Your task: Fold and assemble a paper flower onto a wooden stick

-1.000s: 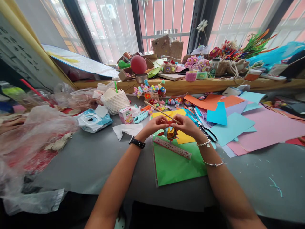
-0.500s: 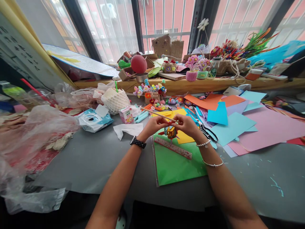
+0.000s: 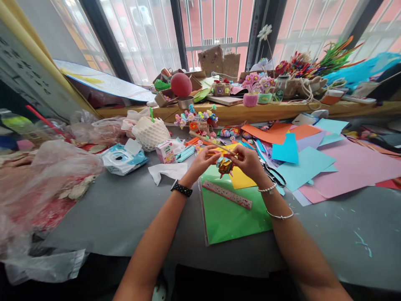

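Note:
My left hand (image 3: pixel 204 164) and my right hand (image 3: pixel 249 163) meet above a green sheet. Between them is a small folded-paper ornament (image 3: pixel 224 166) in gold, light blue and red, with pointed tips. The fingers of my left hand are closed at its upper left side, where a bit of red paper shows. Pinched in my right hand is a thin wooden stick (image 3: pixel 206 140), which slants up to the left over my left fingers. Below the ornament lies a speckled pink ruler (image 3: pixel 227 194) on the green sheet (image 3: pixel 234 223).
Black-handled scissors (image 3: pixel 274 173) lie right of my right hand, beside loose coloured paper (image 3: pixel 307 167). To the left are a wipes pack (image 3: pixel 123 159), a small pink box (image 3: pixel 165 151), a white tissue (image 3: pixel 167 171) and plastic bags (image 3: pixel 65 167). Craft flowers (image 3: pixel 197 119) stand behind.
The stick's far end has risen slightly and tilts more steeply. The ornament has turned, showing more gold. My left fingers have loosened a little, and the view has shifted slightly.

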Available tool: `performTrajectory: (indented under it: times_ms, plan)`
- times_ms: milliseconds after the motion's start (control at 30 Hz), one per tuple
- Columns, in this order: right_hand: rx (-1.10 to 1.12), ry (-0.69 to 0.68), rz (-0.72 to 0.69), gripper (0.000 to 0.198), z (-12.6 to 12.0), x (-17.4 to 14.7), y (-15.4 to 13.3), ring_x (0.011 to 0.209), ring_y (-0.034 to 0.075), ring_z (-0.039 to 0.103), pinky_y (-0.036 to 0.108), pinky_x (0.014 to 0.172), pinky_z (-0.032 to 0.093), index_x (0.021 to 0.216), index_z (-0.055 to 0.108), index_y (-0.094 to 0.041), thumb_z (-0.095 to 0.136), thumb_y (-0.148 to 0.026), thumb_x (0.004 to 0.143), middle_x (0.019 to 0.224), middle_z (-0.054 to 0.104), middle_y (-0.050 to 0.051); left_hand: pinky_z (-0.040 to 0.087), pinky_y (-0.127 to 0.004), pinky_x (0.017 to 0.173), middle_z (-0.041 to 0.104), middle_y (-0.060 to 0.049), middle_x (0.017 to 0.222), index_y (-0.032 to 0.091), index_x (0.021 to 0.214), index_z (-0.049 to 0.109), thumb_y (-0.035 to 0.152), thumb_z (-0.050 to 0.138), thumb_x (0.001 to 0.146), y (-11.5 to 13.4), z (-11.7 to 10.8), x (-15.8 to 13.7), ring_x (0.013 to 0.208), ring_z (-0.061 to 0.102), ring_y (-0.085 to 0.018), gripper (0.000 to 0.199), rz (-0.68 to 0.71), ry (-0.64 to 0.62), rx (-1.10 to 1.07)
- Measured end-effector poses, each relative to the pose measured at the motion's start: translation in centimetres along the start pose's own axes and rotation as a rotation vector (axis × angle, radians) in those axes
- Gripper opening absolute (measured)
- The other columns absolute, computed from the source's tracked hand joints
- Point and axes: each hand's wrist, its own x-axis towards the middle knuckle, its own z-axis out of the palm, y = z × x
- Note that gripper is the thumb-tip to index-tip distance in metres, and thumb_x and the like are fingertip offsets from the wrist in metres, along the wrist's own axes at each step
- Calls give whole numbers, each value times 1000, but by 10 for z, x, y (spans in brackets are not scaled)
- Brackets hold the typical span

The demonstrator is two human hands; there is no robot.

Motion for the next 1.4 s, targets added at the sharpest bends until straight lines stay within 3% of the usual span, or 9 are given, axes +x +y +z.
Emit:
performTrajectory:
  times_ms: [167, 267, 400, 567, 933, 1033, 1200, 1267, 1400]
  plan:
    - [116, 133, 70, 26, 1, 0, 3, 46, 8, 33, 24, 44, 27, 72, 51, -20, 54, -46, 73, 52, 42, -3, 47, -30, 71, 60, -11, 102, 16, 113, 45, 37, 65, 67, 2, 3, -2, 83, 61, -16, 54, -121, -160, -230]
    - [129, 103, 44, 26, 2, 0, 4, 47, 8, 35, 24, 44, 28, 83, 56, -20, 54, -44, 74, 61, 50, -1, 47, -31, 72, 62, -12, 100, 15, 111, 49, 34, 66, 67, 1, 3, -2, 82, 62, -18, 52, -114, -221, -265]
    - [127, 6, 4, 32, -1, 1, 3, 44, 6, 31, 23, 42, 27, 100, 57, -21, 52, -40, 76, 71, 56, 0, 47, -30, 72, 65, -12, 95, 12, 109, 54, 30, 68, 65, 0, 2, -2, 80, 62, -18, 50, -103, -186, -214]
    - [133, -87, 25, 31, -6, 1, 2, 50, 8, 39, 24, 47, 31, 88, 65, -19, 52, -45, 75, 67, 59, 2, 46, -27, 67, 67, -10, 88, 12, 109, 55, 30, 69, 63, -1, 0, -2, 73, 63, -15, 51, -96, -181, -135]
    - [-140, 4, -53, 21, -3, 1, -4, 46, 8, 37, 23, 46, 25, 76, 65, -16, 52, -33, 76, 56, 55, 0, 48, -29, 70, 65, -10, 87, 12, 114, 51, 35, 64, 68, -2, 3, -1, 77, 62, -16, 53, -95, -212, -125]
    - [-146, 90, -51, 17, -3, 1, -4, 46, 8, 39, 22, 45, 26, 77, 64, -15, 53, -28, 75, 58, 56, 0, 49, -28, 69, 61, -9, 90, 15, 122, 42, 36, 64, 68, -4, 6, 0, 77, 62, -16, 62, -32, -197, -121]
    - [-80, 190, 2, 17, -1, 1, 2, 50, 10, 45, 23, 47, 31, 81, 64, -15, 53, -27, 75, 65, 61, 2, 50, -31, 75, 47, -5, 107, 33, 132, 18, 21, 74, 56, -12, 12, -1, 84, 61, -16, 95, 190, -140, -81]
    - [-11, 203, 21, 18, 1, 1, 4, 53, 10, 49, 23, 49, 35, 82, 62, -16, 54, -28, 74, 71, 63, 4, 51, -32, 75, 46, -6, 109, 34, 132, 19, 21, 73, 59, -14, 14, -1, 82, 61, -15, 91, 251, -82, -7]
    - [162, 212, 71, 24, 2, 1, 5, 61, 13, 55, 25, 54, 40, 86, 63, -14, 55, -32, 71, 77, 65, 6, 51, -32, 78, 51, -9, 112, 24, 123, 40, 23, 68, 65, -13, 14, 0, 90, 60, -17, 64, 287, -73, 106]
